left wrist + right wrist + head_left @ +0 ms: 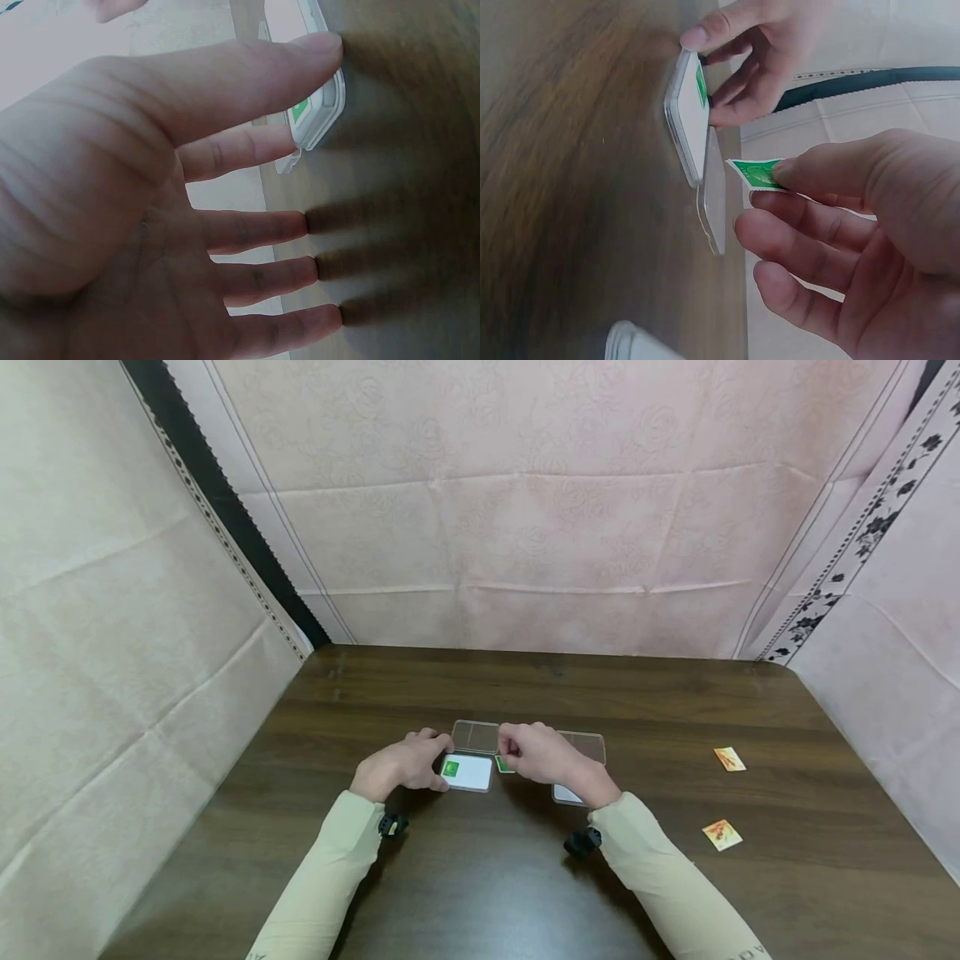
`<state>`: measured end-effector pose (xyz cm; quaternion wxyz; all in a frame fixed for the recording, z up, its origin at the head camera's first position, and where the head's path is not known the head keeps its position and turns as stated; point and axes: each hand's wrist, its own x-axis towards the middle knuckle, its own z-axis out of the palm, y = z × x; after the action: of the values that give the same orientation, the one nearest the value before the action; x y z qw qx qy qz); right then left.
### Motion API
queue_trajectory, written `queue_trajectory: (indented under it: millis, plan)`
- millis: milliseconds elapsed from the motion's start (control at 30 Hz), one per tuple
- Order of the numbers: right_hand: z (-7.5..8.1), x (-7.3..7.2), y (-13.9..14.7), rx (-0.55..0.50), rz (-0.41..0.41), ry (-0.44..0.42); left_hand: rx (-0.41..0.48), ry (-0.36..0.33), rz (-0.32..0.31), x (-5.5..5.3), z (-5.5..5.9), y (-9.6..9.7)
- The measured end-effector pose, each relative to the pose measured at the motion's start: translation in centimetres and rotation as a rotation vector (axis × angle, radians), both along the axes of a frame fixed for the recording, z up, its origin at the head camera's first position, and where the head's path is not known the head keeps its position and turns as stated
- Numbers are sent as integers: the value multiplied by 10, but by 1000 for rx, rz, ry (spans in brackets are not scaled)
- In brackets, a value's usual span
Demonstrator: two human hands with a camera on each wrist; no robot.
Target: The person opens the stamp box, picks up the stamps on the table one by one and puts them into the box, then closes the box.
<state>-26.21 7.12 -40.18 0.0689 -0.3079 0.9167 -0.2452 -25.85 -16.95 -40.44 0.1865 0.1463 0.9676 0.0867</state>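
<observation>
My right hand (542, 752) pinches a small green stamp (757, 174) with a white perforated edge between thumb and forefinger, above the table. Beside it stands a flat plastic case (474, 774) with a white inside, its clear lid (477, 736) folded back. Another green stamp (451, 768) lies in the case's left part. My left hand (405, 762) holds the case at its left end, thumb at the near corner and forefinger at the far one. The other left fingers (255, 231) stretch out with their tips on the table.
A second case with its clear lid (588, 745) folded back lies to the right, partly hidden under my right forearm. Two orange-and-white stamps, one farther back (730, 759) and one nearer (722, 835), lie on the brown table (480, 877). Pale cloth hangs behind and at the sides.
</observation>
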Motion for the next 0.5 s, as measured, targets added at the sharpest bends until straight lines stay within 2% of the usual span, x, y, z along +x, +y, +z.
queue_trajectory:
  millis: [500]
  plan:
    - [-12, -4, -27, -55, 19, -94, -4, -3, -1, -1, 0, -1]
